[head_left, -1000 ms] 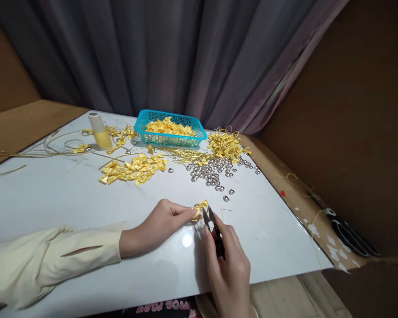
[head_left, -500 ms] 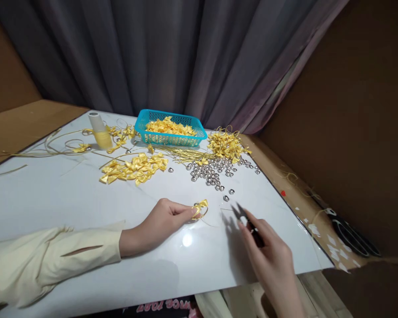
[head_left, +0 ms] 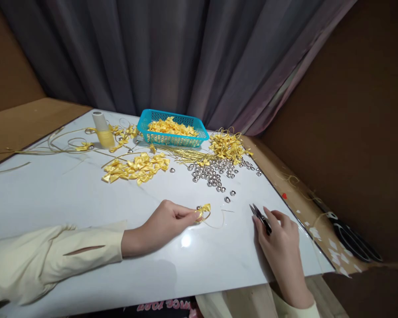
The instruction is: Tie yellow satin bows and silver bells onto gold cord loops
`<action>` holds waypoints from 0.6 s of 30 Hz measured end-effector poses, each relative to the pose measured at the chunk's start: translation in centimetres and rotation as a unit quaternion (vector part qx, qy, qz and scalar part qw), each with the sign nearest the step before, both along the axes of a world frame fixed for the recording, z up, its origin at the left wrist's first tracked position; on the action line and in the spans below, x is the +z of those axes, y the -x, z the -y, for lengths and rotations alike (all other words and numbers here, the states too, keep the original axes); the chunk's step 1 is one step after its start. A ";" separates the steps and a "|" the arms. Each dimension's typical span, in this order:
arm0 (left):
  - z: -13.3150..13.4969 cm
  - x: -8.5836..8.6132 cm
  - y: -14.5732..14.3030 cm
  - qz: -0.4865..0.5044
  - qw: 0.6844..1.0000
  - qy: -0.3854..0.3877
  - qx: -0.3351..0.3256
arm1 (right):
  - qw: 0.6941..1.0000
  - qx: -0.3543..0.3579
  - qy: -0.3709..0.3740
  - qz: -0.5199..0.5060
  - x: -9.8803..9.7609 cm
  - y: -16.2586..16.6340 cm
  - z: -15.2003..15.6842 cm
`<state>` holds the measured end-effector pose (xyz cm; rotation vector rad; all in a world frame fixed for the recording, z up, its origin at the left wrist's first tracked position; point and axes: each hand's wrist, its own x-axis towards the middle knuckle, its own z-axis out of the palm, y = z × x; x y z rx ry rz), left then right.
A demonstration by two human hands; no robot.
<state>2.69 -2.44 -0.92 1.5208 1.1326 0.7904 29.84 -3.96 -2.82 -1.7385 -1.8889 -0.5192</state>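
Pinched between the thumb and fingers of my left hand (head_left: 167, 227) is a yellow ribbon bow (head_left: 206, 207) on a small gold cord loop (head_left: 205, 216), a silver bead (head_left: 199, 207) beside it. A thin thread trails right from the loop to a needle (head_left: 228, 210) lying on the white tabletop (head_left: 146, 274). My right hand (head_left: 281, 238) has a pair of dark thread snips (head_left: 261, 218) low at the right of the table, blades pointing away and slightly apart. Its fingers rest loosely around the handles, partly hiding them.
Loose silver beads (head_left: 215, 172) lie ahead, near gold cords (head_left: 189, 154) and yellow bow piles (head_left: 135, 167). Behind stand a blue basket (head_left: 172, 139) of bows and a glue bottle (head_left: 103, 130). Large black scissors (head_left: 351, 238) lie on cardboard at the right.
My right hand has moved right with the snips, away from the needle and down toward the tabletop. My left hand keeps its pinch on the bow, almost in place.
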 end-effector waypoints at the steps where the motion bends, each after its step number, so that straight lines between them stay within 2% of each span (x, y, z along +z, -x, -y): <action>1: 0.0 0.0 0.0 -0.007 1.000 -0.005 -0.002 | 0.999 0.014 -0.014 -0.032 0.6 0.9 0.2; 3: 0.0 0.0 0.0 -0.018 1.000 -0.023 -0.007 | 0.988 0.082 0.005 -0.130 1.7 3.2 0.9; 4: 0.0 0.0 0.0 -0.021 0.999 -0.037 -0.012 | 0.974 0.128 0.037 -0.185 2.3 4.6 1.2; 7: 0.2 -0.1 0.0 -0.029 0.994 -0.096 -0.038 | 0.935 0.231 0.099 -0.251 3.3 8.4 1.6; 11: 0.3 -0.2 0.1 -0.024 0.984 -0.163 -0.066 | 0.919 0.235 0.143 -0.281 3.4 10.3 1.2; 18: 0.3 -0.2 -0.1 -0.035 0.977 -0.196 -0.077 | 0.914 0.217 0.144 -0.312 2.8 9.5 0.8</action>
